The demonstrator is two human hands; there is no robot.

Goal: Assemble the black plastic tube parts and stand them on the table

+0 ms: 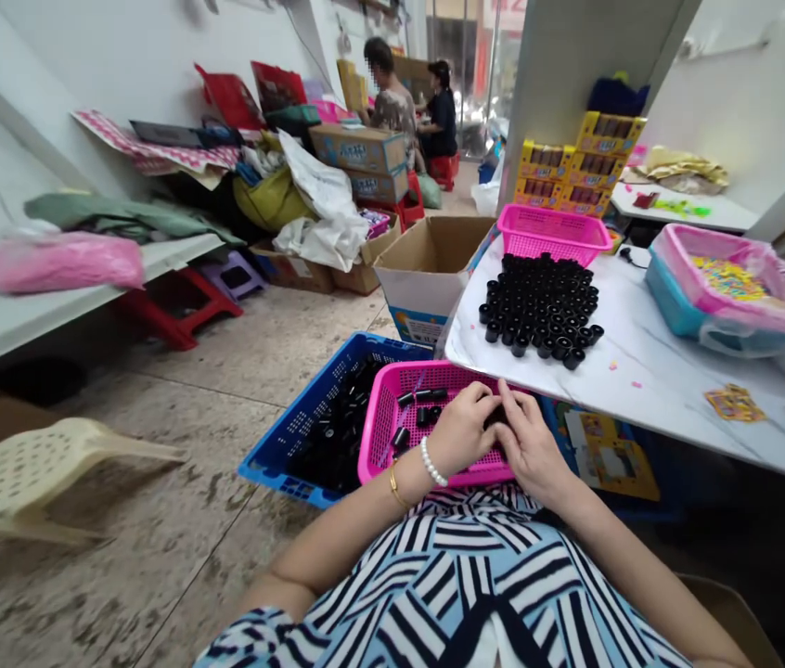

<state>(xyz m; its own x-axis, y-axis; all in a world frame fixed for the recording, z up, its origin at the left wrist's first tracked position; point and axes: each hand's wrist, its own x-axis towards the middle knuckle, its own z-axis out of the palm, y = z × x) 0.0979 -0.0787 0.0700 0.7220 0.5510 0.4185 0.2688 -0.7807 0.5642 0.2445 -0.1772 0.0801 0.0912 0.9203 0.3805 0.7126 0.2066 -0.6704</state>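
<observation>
No text legible anywhere, only marks that look like print. Pale red sign (504,13) at top edge, beyond the glass: large whitish characters, cut off by frame, can't read. Stacked yellow display boxes (573,170) by the pillar: blurred lettering on the front strips, no brand recoverable. Brown cartons (357,148) at the back: pale blue printed logo-like lettering on the side, too soft to read. Open carton (427,327) beside the table: white label panel on blue, rows of tiny print, unreadable. No numbers made out.
</observation>
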